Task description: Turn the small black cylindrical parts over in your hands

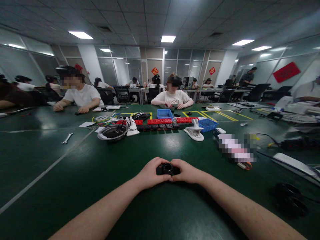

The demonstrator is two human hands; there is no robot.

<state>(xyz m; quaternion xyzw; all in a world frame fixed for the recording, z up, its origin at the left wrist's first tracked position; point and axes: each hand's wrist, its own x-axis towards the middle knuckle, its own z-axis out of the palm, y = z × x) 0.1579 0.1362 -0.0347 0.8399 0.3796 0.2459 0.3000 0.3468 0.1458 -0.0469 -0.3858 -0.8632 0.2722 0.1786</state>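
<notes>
Between my two hands, near the middle of the green table, is a small black device with a round, lens-like ring (167, 168) that faces up toward me. My left hand (153, 172) grips its left end, thumb along the near side and fingers over the far side. The right end is held the same way by my right hand (185, 171). Both thumb tips nearly meet in front of the ring. My palms and fingers cover much of the device, so its exact kind is unclear.
Red and black power strips (160, 123) cross the table ahead, with a steel bowl (112, 133), a white clamp (195, 130) and blue bins (208, 125). A wrench (67, 138) lies left; black rings (291, 198) sit right. Co-workers sit opposite.
</notes>
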